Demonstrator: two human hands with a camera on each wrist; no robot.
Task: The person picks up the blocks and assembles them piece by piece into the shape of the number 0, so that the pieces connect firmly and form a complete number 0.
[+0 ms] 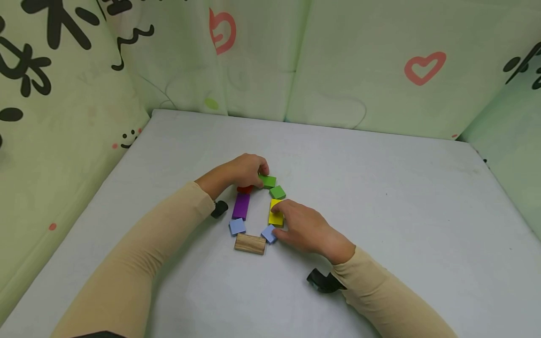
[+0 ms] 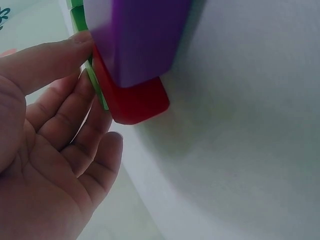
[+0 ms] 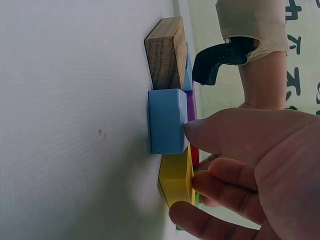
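Observation:
My left hand (image 1: 247, 170) is at the far side of a ring of flat blocks. Its thumb and fingers pinch around the left end of a green block (image 1: 268, 181), next to a red block (image 2: 142, 102); the fingers partly hide both. My right hand (image 1: 305, 227) lies at the ring's right side. Its thumb touches a light blue block (image 3: 167, 121), and its loosely bent fingers rest by the yellow block (image 3: 176, 172). A second green block (image 1: 277, 192) sits between the far green block and the yellow one.
A purple block (image 1: 241, 206) and another blue block (image 1: 237, 226) form the ring's left side. A wood-grain block (image 1: 250, 244) lies at its near end. The white table (image 1: 380, 211) meets printed pale green curtains (image 1: 346, 61) at the back and sides.

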